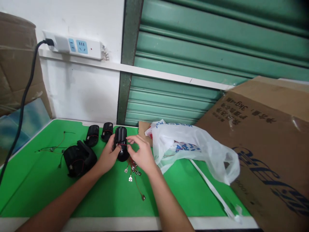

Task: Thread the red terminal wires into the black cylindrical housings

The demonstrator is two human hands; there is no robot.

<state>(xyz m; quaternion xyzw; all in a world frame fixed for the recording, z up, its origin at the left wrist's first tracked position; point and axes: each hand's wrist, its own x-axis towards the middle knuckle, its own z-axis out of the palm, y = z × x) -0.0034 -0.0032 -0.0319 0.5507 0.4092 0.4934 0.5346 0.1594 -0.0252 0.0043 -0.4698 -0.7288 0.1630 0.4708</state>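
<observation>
My left hand point(108, 154) is closed around a black plastic housing point(121, 130), held upright above the green table top, its thumb on the front. A thin red wire point(122, 144) crosses the middle of this housing. At the housing's right edge, my right hand point(141, 153) has its thumb and forefinger bent towards each other near the wire's end; what lies between the tips is too small to make out. Below the hands lies a bunch of small metal discs on red wires point(133, 167). One loose wired piece point(143, 197) lies closer to the front edge.
More black housings stand at the left: one at the back point(92, 135), another beside it point(107, 131), and a larger open one point(74, 161). Loose wires point(51, 149) lie further left. A white plastic bag point(193, 148) and large cardboard box point(270, 135) occupy the right. A black cable point(24, 96) hangs left.
</observation>
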